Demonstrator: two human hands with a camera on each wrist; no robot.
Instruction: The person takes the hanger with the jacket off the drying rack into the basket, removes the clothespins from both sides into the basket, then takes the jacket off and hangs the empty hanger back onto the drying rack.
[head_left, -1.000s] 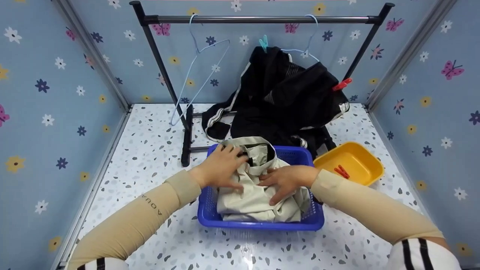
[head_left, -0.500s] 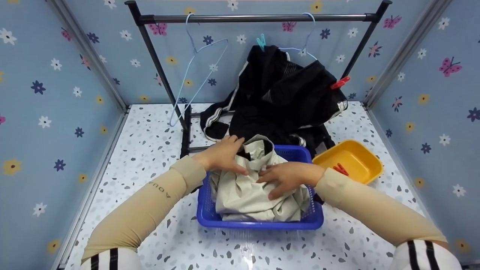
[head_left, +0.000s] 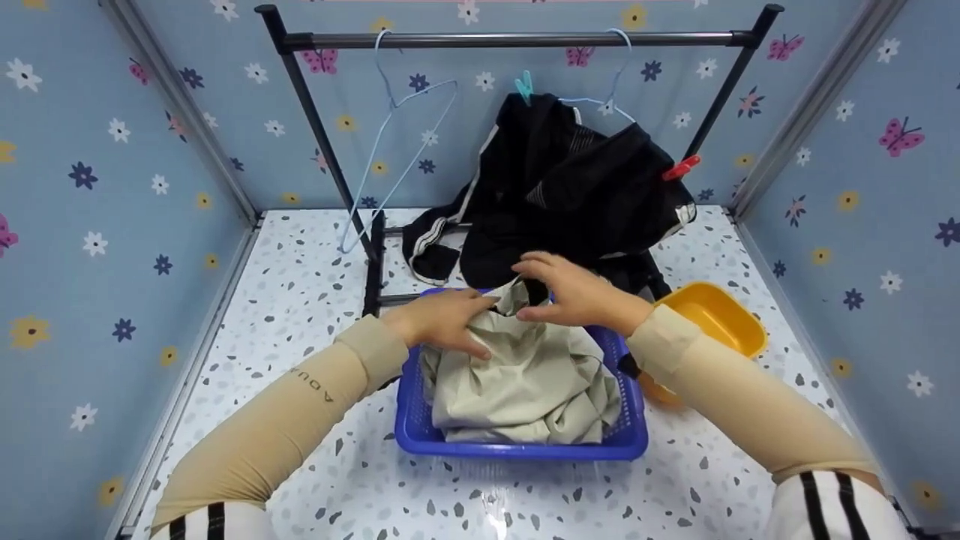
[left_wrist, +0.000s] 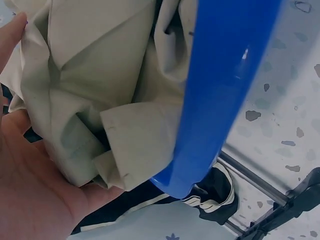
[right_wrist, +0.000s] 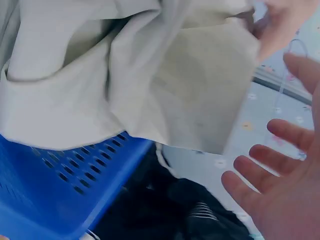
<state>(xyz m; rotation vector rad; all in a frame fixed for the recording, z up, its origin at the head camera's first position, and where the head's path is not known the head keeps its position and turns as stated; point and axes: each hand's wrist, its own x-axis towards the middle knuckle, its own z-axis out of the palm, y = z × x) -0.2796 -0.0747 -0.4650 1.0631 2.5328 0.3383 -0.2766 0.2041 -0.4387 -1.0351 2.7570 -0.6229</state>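
One garment looks dealt with and another does not, so you seem to be roughly midway through the work. The black garment (head_left: 592, 180) hangs from the right-hand hanger (head_left: 618, 75) on the rack (head_left: 495, 40), with a turquoise clip (head_left: 524, 86) at its upper left and a red clip (head_left: 681, 168) at its right edge. It hangs lopsided, its lower folds bunched near the rack's base, but I would count that part as done. The left-hand hanger (head_left: 373, 160) is bare.

Your pale garment (head_left: 517, 382) lies heaped in the blue basket (head_left: 525, 451), its upper opening raised at the far side, between your two hands. Your left hand (head_left: 441, 319) is at that opening, thumb apart from the fingers; the fingers pass behind the cloth, so I cannot tell whether they grip it. Your right hand (head_left: 574, 296) is spread wide and holds nothing, its fingers clear of the cloth in the right wrist view.

Judging by how things lie, the pale garment is what is left: neither out of the basket nor on a hanger, with no clip showing on it. Your right arm (head_left: 750, 405) partly hides the yellow tub (head_left: 720, 315), so I cannot tell all it holds
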